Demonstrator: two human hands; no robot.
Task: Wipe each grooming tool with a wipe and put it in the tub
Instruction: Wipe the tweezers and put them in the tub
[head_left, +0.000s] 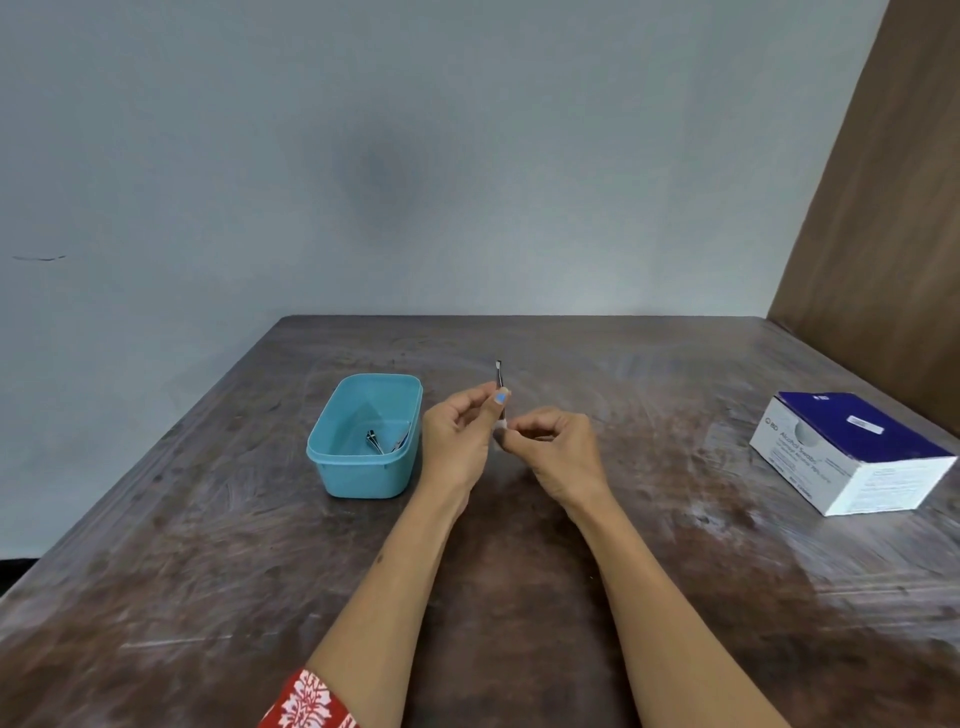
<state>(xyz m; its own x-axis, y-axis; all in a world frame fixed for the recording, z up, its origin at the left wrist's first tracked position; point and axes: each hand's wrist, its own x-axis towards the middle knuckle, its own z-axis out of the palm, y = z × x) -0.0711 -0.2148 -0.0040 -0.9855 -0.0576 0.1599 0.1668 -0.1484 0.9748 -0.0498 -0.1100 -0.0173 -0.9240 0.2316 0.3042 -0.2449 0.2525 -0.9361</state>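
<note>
My left hand (460, 439) pinches a thin metal grooming tool (499, 375) and holds it upright above the table, its flat tip pointing up. My right hand (553, 447) pinches a small white wipe (500, 425) against the tool's lower end. Left of my hands stands a teal plastic tub (363, 480). Metal grooming tools (382, 440) lie on its bottom.
A white and blue box of alcohol swabs (852, 452) sits at the right edge of the worn brown table (208, 571). A grey wall stands behind the table and a brown panel (883, 208) rises at the right.
</note>
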